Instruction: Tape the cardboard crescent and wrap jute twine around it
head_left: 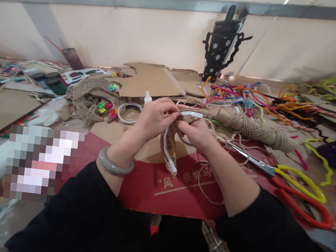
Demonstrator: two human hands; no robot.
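A curved cardboard piece (170, 147) with printed characters hangs between my hands, white tape strips running along its edges. My left hand (157, 118), with a grey bangle at the wrist, is closed with thumb and fingers pinched at the upper edge of that piece. My right hand (197, 134) grips the same piece from the other side, its fingers partly hidden. Strands of brown twine (210, 116) lie just behind and beside my right hand. Whether a strand is in my left fingertips is too small to tell. Below is a red printed board (148, 192).
Large scissors (260, 165) with yellow and red handles lie at right, near a twine-wrapped tube (255, 130). A twine-covered shape (91, 93), a tape roll (129, 113) and a white-tipped bottle (147, 98) stand left. Behind are a black tumbler (221, 47) and colourful pipe cleaners (250, 97).
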